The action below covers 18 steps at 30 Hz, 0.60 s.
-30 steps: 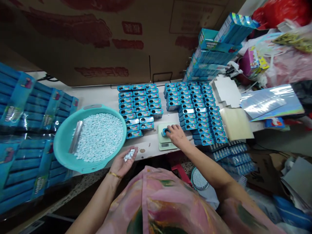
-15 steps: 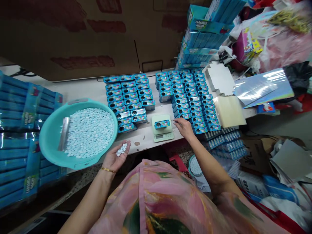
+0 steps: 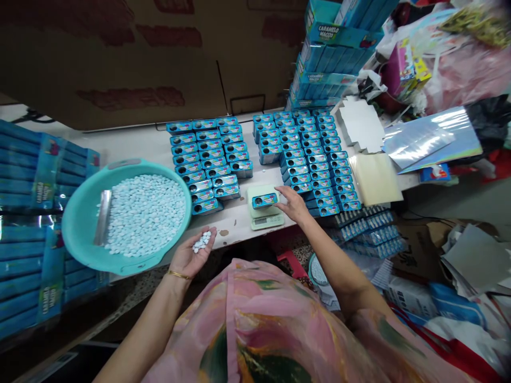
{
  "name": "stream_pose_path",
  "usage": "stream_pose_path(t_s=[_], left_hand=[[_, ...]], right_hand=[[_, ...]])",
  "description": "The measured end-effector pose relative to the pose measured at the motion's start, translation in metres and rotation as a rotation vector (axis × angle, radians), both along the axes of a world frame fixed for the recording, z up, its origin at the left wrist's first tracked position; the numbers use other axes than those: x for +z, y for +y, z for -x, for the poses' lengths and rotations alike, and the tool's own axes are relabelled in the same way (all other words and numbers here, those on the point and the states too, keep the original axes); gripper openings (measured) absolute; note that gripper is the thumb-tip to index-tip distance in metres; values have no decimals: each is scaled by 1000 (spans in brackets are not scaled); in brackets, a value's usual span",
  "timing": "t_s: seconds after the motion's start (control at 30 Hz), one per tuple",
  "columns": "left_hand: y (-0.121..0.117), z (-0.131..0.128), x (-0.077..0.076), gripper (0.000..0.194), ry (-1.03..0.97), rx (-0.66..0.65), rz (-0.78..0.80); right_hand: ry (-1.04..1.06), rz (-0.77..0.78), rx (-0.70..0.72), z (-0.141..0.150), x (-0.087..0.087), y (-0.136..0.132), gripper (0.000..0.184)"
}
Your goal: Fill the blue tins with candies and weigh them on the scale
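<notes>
My left hand (image 3: pixel 194 254) is cupped palm up by the table's front edge, holding a small heap of pale blue tablets (image 3: pixel 202 241). My right hand (image 3: pixel 293 204) hovers with fingers apart just right of a small blue tin (image 3: pixel 264 200) that lies on a pale green scale (image 3: pixel 263 208). A teal basin (image 3: pixel 82 213) to the left holds a mass of the same tablets and a metal scoop (image 3: pixel 102 217).
Two blocks of blue tins (image 3: pixel 207 157) (image 3: pixel 309 159) lie in rows behind the scale. Blue cartons (image 3: pixel 331 58) are stacked at the back right, blue packs (image 3: pixel 32 175) at the left. Cardboard boxes (image 3: pixel 139 58) wall the back. Foil sheets (image 3: pixel 431 141) and clutter fill the right.
My right hand let go of the tin on the scale, drew back to the right, and has come closer to it again. The left hand keeps its tablets.
</notes>
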<state>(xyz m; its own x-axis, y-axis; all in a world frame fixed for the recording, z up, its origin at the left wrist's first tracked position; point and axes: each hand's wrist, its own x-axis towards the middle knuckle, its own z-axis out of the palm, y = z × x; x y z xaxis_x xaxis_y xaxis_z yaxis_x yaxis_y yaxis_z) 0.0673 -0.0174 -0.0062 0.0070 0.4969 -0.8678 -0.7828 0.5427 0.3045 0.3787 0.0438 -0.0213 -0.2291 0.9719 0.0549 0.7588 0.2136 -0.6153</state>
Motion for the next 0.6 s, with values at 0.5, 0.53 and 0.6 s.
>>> stream_pose_path(t_s=[0.5,0.53,0.6], left_hand=[[49,-90,32,24,-38,-467,-300],[50,-92,32,24,-39,-485,-301],[52,-95,33,25,-50,-513,-300]], right_hand=[[-81,-57,302,79,52,-15,25],[-117,-39,331,80,50,-11,24],[-163,6,378,78,47,-4,23]])
